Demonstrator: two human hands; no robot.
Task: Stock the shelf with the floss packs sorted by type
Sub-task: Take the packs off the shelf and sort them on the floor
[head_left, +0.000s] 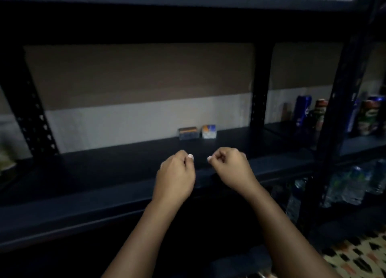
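Two floss packs stand at the back of the dark shelf (pixel 104 173), against the wall: an orange pack (pixel 188 133) on the left and a blue-and-white pack (pixel 209 131) just beside it on the right, close together but apart. They look like two different types, so each may be the start of its own row; the blur hides any print.

Nearer the front edge, both hands hover over the shelf, well short of the packs. The left hand (pixel 175 174) has its fingers curled in with the thumb tip showing, and nothing is seen in it. The right hand (pixel 230 168) is curled the same way and also looks empty, though the dim light leaves a small item between fingers and thumb uncertain.

The step in hand appears to be the gap between placements. The next move likely calls for fetching more packs from a supply that is out of sight, then setting each beside its own type

Cans (pixel 321 114) stand in the bay to the right, bottles (pixel 353 185) below
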